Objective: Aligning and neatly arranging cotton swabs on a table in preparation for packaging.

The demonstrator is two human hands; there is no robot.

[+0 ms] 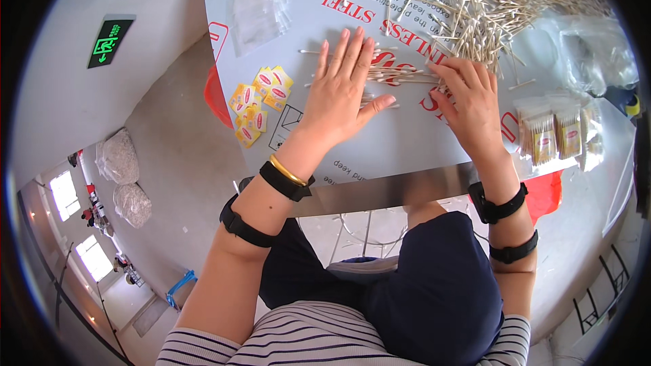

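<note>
Left hand [337, 91] palm down, fingers straight, over loose swabs [407, 78] on tabletop [386, 142]. Right hand [471, 98] apart from it, fingers curled at swabs' right ends; whether pinching, cannot tell. Swabs span gap between hands; heap [468, 10] beyond right hand. Swabs look light, thin, stiff; likely roll easily, snap if bent, tips soft. Best hold: mid-stick, several together, clear of cotton.

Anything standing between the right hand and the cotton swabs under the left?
Nothing visible: the right hand is at the right ends of the cotton swabs; the left hand lies over part of them.
</note>
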